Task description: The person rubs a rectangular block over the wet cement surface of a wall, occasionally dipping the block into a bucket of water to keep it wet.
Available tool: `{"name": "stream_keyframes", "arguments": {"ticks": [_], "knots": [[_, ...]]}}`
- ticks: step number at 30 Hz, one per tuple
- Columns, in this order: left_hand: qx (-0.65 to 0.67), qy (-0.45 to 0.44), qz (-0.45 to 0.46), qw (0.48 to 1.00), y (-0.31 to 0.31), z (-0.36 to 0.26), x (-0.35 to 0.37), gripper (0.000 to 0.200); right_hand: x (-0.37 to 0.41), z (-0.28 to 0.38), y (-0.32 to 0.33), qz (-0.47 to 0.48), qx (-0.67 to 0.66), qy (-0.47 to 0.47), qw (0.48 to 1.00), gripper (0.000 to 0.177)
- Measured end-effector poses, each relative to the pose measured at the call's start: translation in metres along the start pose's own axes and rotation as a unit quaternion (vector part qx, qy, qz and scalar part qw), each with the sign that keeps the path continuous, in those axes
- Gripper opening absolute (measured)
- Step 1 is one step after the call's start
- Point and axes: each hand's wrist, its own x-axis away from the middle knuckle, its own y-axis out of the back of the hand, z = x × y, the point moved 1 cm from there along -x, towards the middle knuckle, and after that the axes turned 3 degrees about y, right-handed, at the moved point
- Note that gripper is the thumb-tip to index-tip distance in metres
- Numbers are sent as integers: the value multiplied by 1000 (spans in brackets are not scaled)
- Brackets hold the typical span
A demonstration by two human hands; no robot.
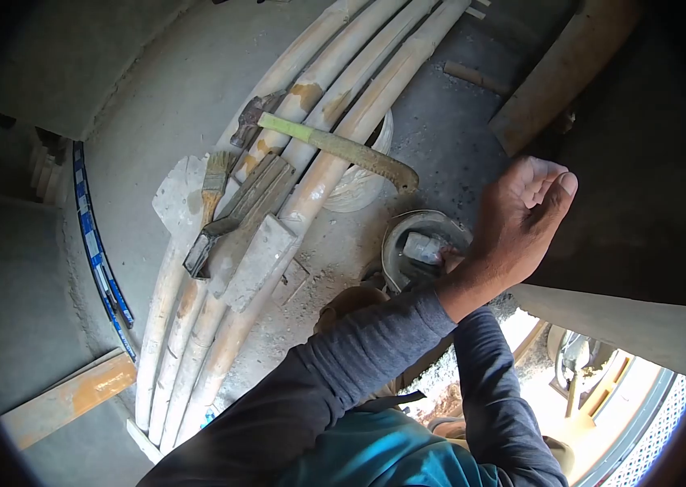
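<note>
My left hand (pixel 524 217) is raised at the right, its fingers curled in toward the palm and nothing visible in them. My left forearm crosses over the right one. My right hand (pixel 450 260) reaches down at a dark bucket (pixel 392 253), mostly hidden behind the left wrist; its fingers do not show clearly. Beside it in the bucket lies a whitish, translucent lump (pixel 422 247), perhaps a plastic bag. Left of the hands, a hammer with a green-tipped handle (pixel 335 146), a paintbrush (pixel 214 185) and a dirty plastering float (pixel 262 261) rest on pale poles.
Several long, pale poles (pixel 392 81) run diagonally across the floor. A whitish tub (pixel 357 188) stands behind them. A blue-and-white strip (pixel 93 235) lies along the left wall, above a stained board (pixel 75 398). A dark panel (pixel 635 178) rises at the right.
</note>
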Motion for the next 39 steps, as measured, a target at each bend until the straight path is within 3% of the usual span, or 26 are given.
{"name": "stream_keyframes", "arguments": {"ticks": [8,12,16,18,20,21,22,25,26,28,30,32,34,36,39], "knots": [[-55,-5,2,998,-4,-3,3,33,16,-23,4,-100,-132,-63,984,32],[-176,-107,-24,978,-1,-17,5,28,7,-11,30,-228,-268,-12,936,31],[-201,-178,28,963,-4,-23,12,19,-9,74,101,-346,-352,161,855,29],[-208,-207,27,956,-3,-33,15,15,-13,141,133,-358,-364,259,820,28],[-283,-334,-2,899,-1,-41,14,13,-13,207,155,-325,-367,359,794,28],[-225,-309,-14,924,-5,-41,15,13,14,256,174,-250,-366,266,856,32],[-213,-328,-7,920,-4,-40,12,11,28,287,181,-201,-408,287,843,41],[-219,-360,-31,906,4,-45,5,11,33,299,190,-267,-353,331,834,49],[-222,-369,-44,901,9,-45,2,10,38,290,184,-308,-350,314,827,43],[-177,-176,-67,966,23,-44,3,13,53,238,171,-333,-168,418,828,47],[-67,-160,-109,979,34,-56,2,27,36,164,128,-204,-54,310,927,52],[140,-38,-218,965,44,-51,-12,27,28,110,71,-63,120,114,984,60],[115,-31,-265,957,41,-45,-12,26,29,77,21,60,308,112,943,74],[154,-50,-194,968,45,-42,-8,26,40,62,-3,89,365,118,919,74],[114,-64,-216,967,42,-39,-11,24,28,29,-36,99,453,131,876,68]]}}
